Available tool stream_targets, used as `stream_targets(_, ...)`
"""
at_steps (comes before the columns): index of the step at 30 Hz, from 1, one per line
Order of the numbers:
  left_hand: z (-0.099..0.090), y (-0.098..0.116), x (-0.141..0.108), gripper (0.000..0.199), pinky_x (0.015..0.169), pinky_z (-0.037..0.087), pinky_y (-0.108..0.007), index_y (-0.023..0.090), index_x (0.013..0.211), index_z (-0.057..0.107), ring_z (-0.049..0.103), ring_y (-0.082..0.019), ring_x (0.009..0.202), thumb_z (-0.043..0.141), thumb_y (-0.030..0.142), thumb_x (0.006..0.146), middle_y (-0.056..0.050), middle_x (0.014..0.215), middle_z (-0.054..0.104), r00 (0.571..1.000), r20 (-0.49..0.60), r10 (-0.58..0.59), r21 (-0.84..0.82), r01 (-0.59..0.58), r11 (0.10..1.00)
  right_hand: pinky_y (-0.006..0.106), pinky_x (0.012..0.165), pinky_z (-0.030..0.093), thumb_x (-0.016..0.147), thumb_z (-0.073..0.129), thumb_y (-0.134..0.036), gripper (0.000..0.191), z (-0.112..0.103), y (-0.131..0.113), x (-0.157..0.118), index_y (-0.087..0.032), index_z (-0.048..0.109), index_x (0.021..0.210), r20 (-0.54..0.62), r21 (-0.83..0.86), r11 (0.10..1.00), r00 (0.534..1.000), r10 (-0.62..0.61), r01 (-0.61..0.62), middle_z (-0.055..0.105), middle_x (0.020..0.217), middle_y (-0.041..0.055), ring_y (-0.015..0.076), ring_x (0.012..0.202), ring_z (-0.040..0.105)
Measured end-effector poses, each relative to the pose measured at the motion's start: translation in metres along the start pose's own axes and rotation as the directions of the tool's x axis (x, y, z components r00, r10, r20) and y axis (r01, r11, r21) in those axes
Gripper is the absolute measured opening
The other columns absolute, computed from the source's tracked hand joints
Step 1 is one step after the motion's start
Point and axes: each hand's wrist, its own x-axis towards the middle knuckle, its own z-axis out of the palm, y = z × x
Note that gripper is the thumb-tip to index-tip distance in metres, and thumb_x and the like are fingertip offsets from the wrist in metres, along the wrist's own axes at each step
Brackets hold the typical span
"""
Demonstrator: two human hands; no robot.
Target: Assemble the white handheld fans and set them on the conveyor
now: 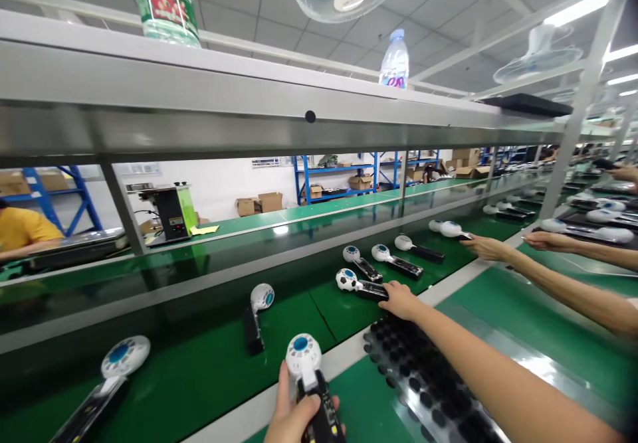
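In the lower middle, my left hand (299, 410) is wrapped round the black handle of a device with a white round head (304, 355) and a blue disc in its face. The thumb presses on the handle, where small yellow parts show. Farther right, my right hand (400, 301) reaches over the green belt. Its fingers close on the black handle end of another device, whose head is black and white like a football (345, 279). Similar white-headed devices lie close by, one (262, 295) between my hands and one (125, 356) at the left.
A sheet of black round pads (423, 370) lies under my right forearm. Co-workers' hands (481, 247) work at the right beside more devices. A metal shelf (239, 104) crosses above the belt (199, 376), carrying bottles (395, 61). A black machine (172, 214) stands beyond.
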Motion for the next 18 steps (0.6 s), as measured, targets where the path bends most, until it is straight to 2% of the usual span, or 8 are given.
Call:
stream_targets(4, 0.030, 0.015, 0.030, 0.090, 0.058, 0.048, -0.032, 0.030, 0.138, 0.003, 0.062, -0.019, 0.059, 0.052, 0.008, 0.066, -0.002, 0.077, 0.058, 0.982, 0.095, 0.163, 0.161, -0.177, 0.971, 0.042, 0.082, 0.046, 0.085, 0.053, -0.030, 0.028, -0.001, 0.009, 0.015, -0.017, 0.052, 0.110, 0.027, -0.075, 0.997, 0.999, 0.018, -0.016, 0.053, 0.115, 0.0064, 0.0206, 0.099, 0.054)
stream_targets(7, 0.055, 0.029, 0.066, 0.087, 0.054, 0.046, -0.028, 0.030, 0.138, 0.006, 0.058, -0.014, 0.053, 0.051, 0.008, 0.066, -0.002, 0.080, 0.057, 0.960, 0.122, 0.252, 0.234, -0.274, 0.933, 0.040, 0.079, 0.047, 0.085, 0.053, -0.031, 0.027, -0.005, 0.008, 0.013, -0.015, 0.053, 0.107, 0.030, -0.069, 0.998, 0.999, 0.012, -0.010, 0.056, 0.109, 0.0055, 0.0188, 0.093, 0.057)
stream_targets(10, 0.070, 0.040, 0.107, 0.089, 0.055, 0.045, -0.027, 0.030, 0.139, 0.006, 0.056, -0.014, 0.056, 0.052, 0.008, 0.066, -0.005, 0.091, 0.059, 0.933, 0.138, 0.332, 0.275, -0.358, 0.892, 0.038, 0.076, 0.047, 0.085, 0.052, -0.033, 0.026, -0.013, 0.001, -0.004, -0.015, 0.053, 0.104, -0.028, -0.020, 1.000, 1.000, 0.012, -0.012, 0.057, 0.103, 0.0045, 0.0171, 0.087, 0.057)
stream_targets(13, 0.077, 0.050, 0.132, 0.090, 0.069, 0.046, -0.032, 0.024, 0.140, 0.008, 0.060, -0.020, 0.079, 0.057, 0.009, 0.066, -0.013, 0.114, 0.055, 0.912, 0.185, 0.365, 0.279, -0.405, 0.871, 0.032, 0.064, 0.047, 0.083, 0.050, -0.039, 0.029, -0.024, -0.009, -0.039, -0.014, 0.051, 0.097, -0.086, 0.073, 0.996, 0.995, 0.052, -0.046, 0.060, 0.087, 0.0048, 0.0170, 0.073, 0.059)
stream_targets(14, 0.079, 0.051, 0.134, 0.089, 0.077, 0.044, -0.032, 0.021, 0.140, 0.009, 0.057, -0.023, 0.093, 0.059, 0.010, 0.066, -0.015, 0.123, 0.049, 0.906, 0.192, 0.376, 0.270, -0.417, 0.868, 0.030, 0.058, 0.046, 0.082, 0.048, -0.042, 0.030, -0.028, -0.014, -0.054, -0.014, 0.049, 0.094, -0.089, 0.113, 0.992, 0.994, 0.064, -0.054, 0.061, 0.080, 0.0048, 0.0176, 0.067, 0.059)
stream_targets(16, 0.085, 0.048, 0.123, 0.085, 0.089, 0.038, -0.030, 0.019, 0.139, 0.016, 0.042, -0.024, 0.117, 0.063, 0.016, 0.068, -0.015, 0.137, 0.035, 0.895, 0.198, 0.400, 0.238, -0.439, 0.866, 0.027, 0.049, 0.044, 0.082, 0.044, -0.045, 0.030, -0.034, -0.025, -0.084, -0.018, 0.046, 0.092, -0.074, 0.194, 0.980, 0.995, 0.065, -0.050, 0.061, 0.069, 0.0023, 0.0176, 0.057, 0.059)
stream_targets(18, 0.091, 0.038, 0.094, 0.073, 0.092, 0.036, -0.027, 0.022, 0.134, 0.027, 0.035, -0.022, 0.123, 0.063, 0.027, 0.071, -0.011, 0.138, 0.035, 0.890, 0.226, 0.396, 0.189, -0.439, 0.879, 0.025, 0.047, 0.044, 0.081, 0.042, -0.046, 0.028, -0.038, -0.039, -0.115, -0.020, 0.044, 0.093, -0.053, 0.260, 0.965, 0.998, 0.043, -0.028, 0.061, 0.069, 0.0005, 0.0170, 0.056, 0.060)
